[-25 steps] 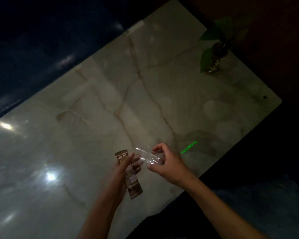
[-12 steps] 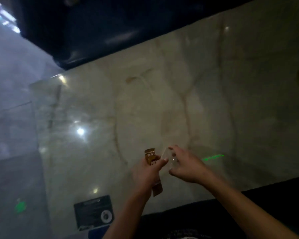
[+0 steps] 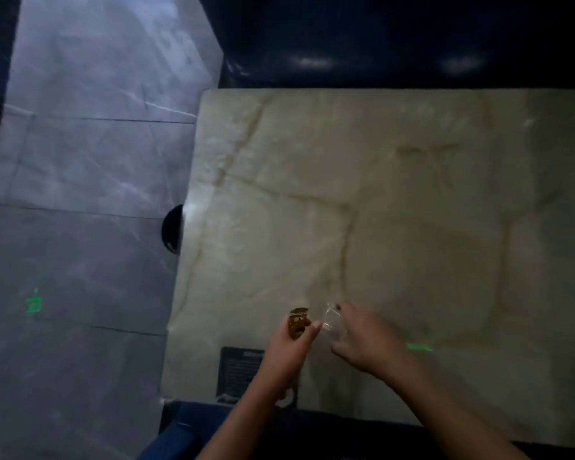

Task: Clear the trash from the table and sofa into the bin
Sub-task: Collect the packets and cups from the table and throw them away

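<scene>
My left hand point(image 3: 287, 351) grips a brown snack wrapper point(image 3: 297, 322), whose top end sticks up above the fingers. Just to its right, my right hand point(image 3: 367, 340) holds a clear plastic cup point(image 3: 333, 322) between thumb and fingers. Both hands hover over the near left part of the pale marble table point(image 3: 395, 210). No bin is in view.
A dark printed card point(image 3: 238, 371) lies at the table's near left corner, partly under my left forearm. Grey tiled floor point(image 3: 80, 227) lies to the left. A dark blue sofa point(image 3: 379, 38) runs along the far edge, and blue upholstery point(image 3: 176, 433) shows below.
The view has swung left, so the table's left edge and the floor now show and the plant is out of sight. Both hands keep their hold on the wrapper and the cup.
</scene>
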Motion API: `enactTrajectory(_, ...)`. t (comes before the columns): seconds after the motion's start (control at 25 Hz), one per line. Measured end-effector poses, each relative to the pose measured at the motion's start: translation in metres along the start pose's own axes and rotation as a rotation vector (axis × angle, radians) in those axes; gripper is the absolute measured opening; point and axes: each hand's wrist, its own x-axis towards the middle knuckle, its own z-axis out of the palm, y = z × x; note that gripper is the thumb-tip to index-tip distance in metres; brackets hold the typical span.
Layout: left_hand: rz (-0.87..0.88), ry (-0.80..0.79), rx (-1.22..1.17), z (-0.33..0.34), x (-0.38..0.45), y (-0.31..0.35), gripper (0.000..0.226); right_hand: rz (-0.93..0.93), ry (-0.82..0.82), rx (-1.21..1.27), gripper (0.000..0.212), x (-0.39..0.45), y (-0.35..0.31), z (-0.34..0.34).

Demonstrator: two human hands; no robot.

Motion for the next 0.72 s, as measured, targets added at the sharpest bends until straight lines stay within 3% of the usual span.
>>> enactTrajectory(0.08, 0.121, 0.090, 0.160, -0.047, 0.008, -0.015, 0.025, 0.000, -0.012, -0.033, 0.072, 0.010, -0.030, 0.020)
enactTrajectory(0.16, 0.223, 0.171, 0.412, -0.091, 0.016, -0.033, 0.045, 0.023, -0.071, -0.055, 0.079, 0.018, -0.053, 0.036)
enactTrajectory(0.28, 0.170, 0.237, 0.703, -0.133, 0.028, -0.055, 0.045, 0.076, -0.152, -0.114, 0.083, 0.020, -0.069, 0.052)
enactTrajectory(0.36, 0.146, 0.216, 0.767, -0.144, 0.034, -0.064, 0.034, 0.095, -0.144, -0.105, 0.083, 0.018, -0.070, 0.055)
enactTrajectory(0.72, 0.145, 0.216, 0.885, -0.143, 0.048, -0.070, 0.027, 0.083, -0.156, -0.125, 0.073, 0.029, -0.080, 0.042)
